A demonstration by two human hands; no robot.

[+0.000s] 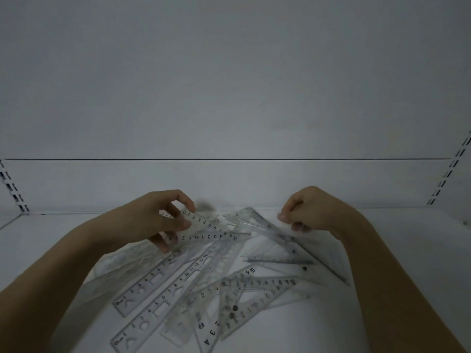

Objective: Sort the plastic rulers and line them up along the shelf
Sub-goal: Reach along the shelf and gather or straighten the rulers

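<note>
A loose pile of clear plastic rulers [178,284] and set squares lies on the white shelf [382,238], overlapping at many angles. My left hand [155,220] pinches the end of a short clear ruler [206,222] with printed numbers, lifted a little above the pile. Over at the pile's right side, my right hand [311,207] pinches the edge of a clear triangular set square [283,235], which tilts up off the shelf. Two long straight rulers with stencil cut-outs lie side by side at the front left.
The shelf's white back panel [229,184] rises just behind the pile. Slotted uprights stand at the far left [12,189] and far right [448,174]. Bare shelf surface shows on both sides of the pile.
</note>
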